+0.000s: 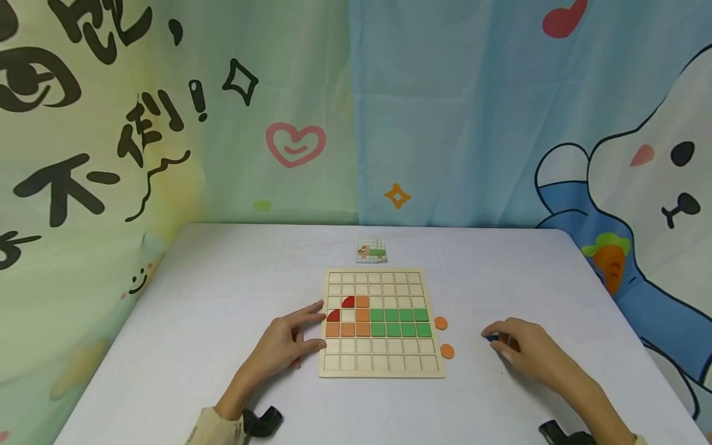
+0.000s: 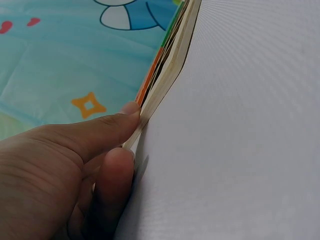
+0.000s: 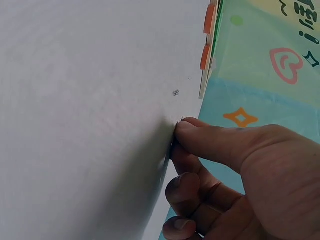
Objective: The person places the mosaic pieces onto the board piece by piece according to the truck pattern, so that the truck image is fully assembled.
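A wooden grid board (image 1: 384,363) lies flat in front of me, with red quarter-round pieces (image 1: 348,302), orange squares (image 1: 362,301) and green squares (image 1: 406,315) in its cells. At its left side, my left hand (image 1: 285,339) touches the edge with extended fingers and thumb; the left wrist view shows the thumb (image 2: 107,131) right at the board's edge. Off to the right, my right hand (image 1: 520,347) pinches a small dark blue piece (image 1: 492,338) between thumb and fingers, close over the table. The fingers hide most of that piece.
Two orange round discs (image 1: 441,323) lie just right of the board. Behind the board is a small picture card (image 1: 371,250) with a coloured grid pattern. The white-covered table (image 1: 250,259) backs onto a printed curtain (image 1: 445,111).
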The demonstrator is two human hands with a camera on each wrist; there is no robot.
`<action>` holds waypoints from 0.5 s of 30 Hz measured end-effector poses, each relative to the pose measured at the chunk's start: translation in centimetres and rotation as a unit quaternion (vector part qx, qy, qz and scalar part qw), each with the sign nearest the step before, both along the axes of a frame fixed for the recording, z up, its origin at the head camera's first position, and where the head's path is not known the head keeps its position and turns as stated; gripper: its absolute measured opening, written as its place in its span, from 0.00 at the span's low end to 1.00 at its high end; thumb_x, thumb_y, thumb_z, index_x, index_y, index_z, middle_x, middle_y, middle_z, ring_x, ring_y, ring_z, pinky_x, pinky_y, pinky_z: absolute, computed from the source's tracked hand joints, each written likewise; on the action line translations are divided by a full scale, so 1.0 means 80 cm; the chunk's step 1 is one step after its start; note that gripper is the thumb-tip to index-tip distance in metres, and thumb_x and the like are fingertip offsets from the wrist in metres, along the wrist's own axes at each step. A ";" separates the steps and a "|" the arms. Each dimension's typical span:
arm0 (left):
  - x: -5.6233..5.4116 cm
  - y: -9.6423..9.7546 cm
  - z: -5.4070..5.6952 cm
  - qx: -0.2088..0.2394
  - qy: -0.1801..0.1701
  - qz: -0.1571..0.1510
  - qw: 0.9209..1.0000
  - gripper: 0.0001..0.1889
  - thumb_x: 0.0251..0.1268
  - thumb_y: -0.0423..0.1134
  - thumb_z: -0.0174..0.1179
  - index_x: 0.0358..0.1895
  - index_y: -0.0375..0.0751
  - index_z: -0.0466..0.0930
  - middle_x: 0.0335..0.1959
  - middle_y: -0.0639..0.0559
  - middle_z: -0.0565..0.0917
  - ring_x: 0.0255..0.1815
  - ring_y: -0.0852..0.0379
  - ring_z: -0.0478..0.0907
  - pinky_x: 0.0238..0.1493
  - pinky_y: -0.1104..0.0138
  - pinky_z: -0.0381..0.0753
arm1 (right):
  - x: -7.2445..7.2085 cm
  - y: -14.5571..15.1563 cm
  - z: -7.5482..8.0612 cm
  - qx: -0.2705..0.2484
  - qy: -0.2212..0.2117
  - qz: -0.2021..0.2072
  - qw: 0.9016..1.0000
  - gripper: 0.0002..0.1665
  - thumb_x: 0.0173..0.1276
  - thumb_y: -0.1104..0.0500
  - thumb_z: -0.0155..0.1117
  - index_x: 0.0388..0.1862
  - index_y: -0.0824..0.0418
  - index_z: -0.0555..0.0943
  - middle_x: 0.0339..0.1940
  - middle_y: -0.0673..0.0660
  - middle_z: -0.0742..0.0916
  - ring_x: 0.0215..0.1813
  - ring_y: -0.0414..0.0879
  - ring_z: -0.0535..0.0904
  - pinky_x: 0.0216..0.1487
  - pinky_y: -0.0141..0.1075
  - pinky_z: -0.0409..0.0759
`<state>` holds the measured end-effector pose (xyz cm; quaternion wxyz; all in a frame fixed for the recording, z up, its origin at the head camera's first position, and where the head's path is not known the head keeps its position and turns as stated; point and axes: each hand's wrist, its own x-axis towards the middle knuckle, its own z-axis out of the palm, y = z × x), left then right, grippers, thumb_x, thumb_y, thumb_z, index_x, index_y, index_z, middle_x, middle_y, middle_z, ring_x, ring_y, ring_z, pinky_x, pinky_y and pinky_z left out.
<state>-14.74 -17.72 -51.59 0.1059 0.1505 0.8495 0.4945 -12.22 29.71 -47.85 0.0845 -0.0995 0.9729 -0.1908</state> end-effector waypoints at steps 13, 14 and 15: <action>0.000 0.002 -0.001 -0.006 -0.010 0.007 1.000 0.32 0.61 0.43 0.78 0.69 0.42 0.82 0.80 0.54 0.74 0.10 0.55 0.75 0.19 0.68 0.75 | 0.010 0.008 0.003 -0.005 0.006 -0.001 1.000 0.05 0.69 0.59 0.76 0.41 0.53 0.88 0.28 0.44 0.79 0.30 0.34 0.68 0.30 0.30 0.69; 0.000 0.001 -0.001 -0.007 -0.011 0.007 1.000 0.32 0.61 0.43 0.78 0.69 0.42 0.82 0.80 0.54 0.74 0.10 0.55 0.75 0.19 0.68 0.75 | 0.011 0.010 0.003 -0.006 0.009 -0.001 1.000 0.04 0.68 0.59 0.76 0.40 0.52 0.88 0.28 0.44 0.79 0.30 0.34 0.68 0.30 0.29 0.69; -0.001 0.001 -0.001 -0.007 -0.010 0.007 1.000 0.32 0.61 0.43 0.78 0.69 0.42 0.82 0.80 0.54 0.74 0.10 0.55 0.75 0.19 0.68 0.75 | 0.012 0.013 0.002 -0.006 0.012 -0.001 1.000 0.04 0.68 0.59 0.76 0.40 0.52 0.88 0.28 0.44 0.79 0.30 0.33 0.68 0.30 0.30 0.69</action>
